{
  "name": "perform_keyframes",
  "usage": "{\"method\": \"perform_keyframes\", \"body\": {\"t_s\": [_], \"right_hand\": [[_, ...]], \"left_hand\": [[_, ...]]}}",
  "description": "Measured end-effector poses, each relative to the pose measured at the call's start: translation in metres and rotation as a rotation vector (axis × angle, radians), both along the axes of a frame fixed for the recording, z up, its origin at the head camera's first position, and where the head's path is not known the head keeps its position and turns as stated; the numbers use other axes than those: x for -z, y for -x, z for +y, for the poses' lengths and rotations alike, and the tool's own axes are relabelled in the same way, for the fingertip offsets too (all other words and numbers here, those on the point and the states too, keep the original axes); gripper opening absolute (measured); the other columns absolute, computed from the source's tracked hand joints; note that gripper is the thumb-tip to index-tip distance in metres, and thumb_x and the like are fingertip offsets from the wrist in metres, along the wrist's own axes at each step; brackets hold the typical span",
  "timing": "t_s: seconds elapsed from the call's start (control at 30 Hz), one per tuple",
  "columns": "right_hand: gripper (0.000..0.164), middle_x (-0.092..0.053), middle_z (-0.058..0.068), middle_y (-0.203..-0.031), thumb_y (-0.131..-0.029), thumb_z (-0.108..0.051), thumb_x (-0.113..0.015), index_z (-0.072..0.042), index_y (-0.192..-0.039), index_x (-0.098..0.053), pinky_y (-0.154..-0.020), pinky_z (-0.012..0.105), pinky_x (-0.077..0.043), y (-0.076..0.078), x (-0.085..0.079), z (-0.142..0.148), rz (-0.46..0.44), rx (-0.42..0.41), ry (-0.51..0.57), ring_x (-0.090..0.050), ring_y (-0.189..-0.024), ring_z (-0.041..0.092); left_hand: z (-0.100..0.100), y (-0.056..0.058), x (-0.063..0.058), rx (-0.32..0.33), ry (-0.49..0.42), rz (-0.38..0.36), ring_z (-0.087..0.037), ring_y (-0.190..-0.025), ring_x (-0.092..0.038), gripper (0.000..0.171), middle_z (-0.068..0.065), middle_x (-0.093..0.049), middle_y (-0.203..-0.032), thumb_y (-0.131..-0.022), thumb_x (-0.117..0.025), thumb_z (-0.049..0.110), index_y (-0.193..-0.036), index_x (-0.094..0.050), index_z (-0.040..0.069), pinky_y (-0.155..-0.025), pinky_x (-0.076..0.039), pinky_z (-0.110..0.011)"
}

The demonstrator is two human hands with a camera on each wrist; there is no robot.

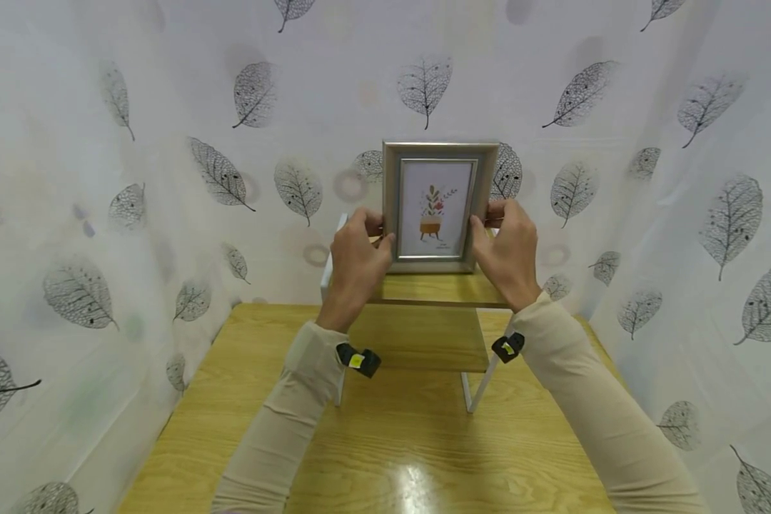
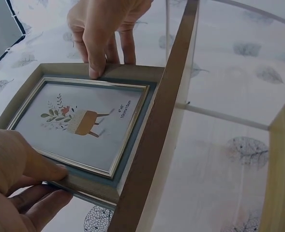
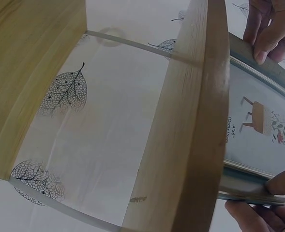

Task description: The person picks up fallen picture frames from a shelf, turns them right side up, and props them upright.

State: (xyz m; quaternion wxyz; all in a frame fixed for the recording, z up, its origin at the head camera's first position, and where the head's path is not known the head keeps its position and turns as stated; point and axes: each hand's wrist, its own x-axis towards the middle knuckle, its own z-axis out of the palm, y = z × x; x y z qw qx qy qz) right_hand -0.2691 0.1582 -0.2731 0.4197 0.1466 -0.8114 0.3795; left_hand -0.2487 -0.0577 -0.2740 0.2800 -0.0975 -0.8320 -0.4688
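Two hands hold a silver picture frame (image 1: 440, 207) upright on the top board of a small wooden shelf (image 1: 437, 291), which stands on a wooden table (image 1: 385, 442). Left hand (image 1: 356, 260): fingers curled round the frame's left edge, thumb on the front moulding and fingers behind it, as the left wrist view confirms (image 2: 21, 169). Right hand (image 1: 507, 253): grips the right edge likewise, thumb in front, fingers wrapped behind. Frame: bottom edge resting on the shelf board near its middle, face turned toward the person; the print inside shows a potted plant on a small stand. Shelf: two wooden boards on white metal legs (image 1: 482, 385). Backdrop: white cloth printed with dark leaves (image 1: 167, 143), hanging behind and on both sides. Both forearms wear beige sleeves (image 1: 591, 400).
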Motion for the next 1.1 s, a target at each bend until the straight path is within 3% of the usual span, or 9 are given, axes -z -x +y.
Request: {"method": "perform_keyframes", "body": {"t_s": [0.5, 0.73, 1.1], "right_hand": [[0.021, -0.063, 0.026, -0.1, -0.09, 0.001, -0.07, 0.011, -0.103, -0.057, -0.085, 0.05, -0.053, 0.0, 0.003, -0.0008, 0.022, -0.046, 0.011, -0.067, -0.09, 0.04], [0.022, -0.062, 0.026, -0.102, -0.09, 0.001, -0.071, 0.011, -0.103, -0.056, -0.08, 0.049, -0.055, -0.0012, 0.0045, 0.001, 0.031, -0.045, 0.006, -0.068, -0.091, 0.04], [0.03, -0.063, 0.024, -0.109, -0.092, -0.005, -0.07, 0.012, -0.113, -0.057, -0.079, 0.045, -0.061, -0.0089, -0.0013, 0.0054, -0.031, -0.053, 0.006, -0.069, -0.096, 0.037]], "left_hand": [[-0.0051, 0.0016, 0.0035, 0.058, -0.063, 0.026, -0.025, -0.103, -0.069, 0.023, -0.015, -0.068, -0.107, -0.091, -0.072, -0.002, -0.111, -0.062, -0.002, -0.081, -0.058, -0.021], [-0.0061, 0.0054, 0.0066, 0.058, -0.066, 0.065, -0.025, -0.105, -0.068, 0.019, -0.014, -0.07, -0.107, -0.093, -0.073, 0.003, -0.109, -0.064, -0.001, -0.083, -0.058, -0.025], [-0.0068, 0.0036, 0.0053, 0.084, -0.085, 0.04, -0.024, -0.105, -0.069, 0.018, -0.013, -0.07, -0.109, -0.094, -0.072, 0.006, -0.109, -0.063, -0.001, -0.085, -0.058, -0.026]]}}
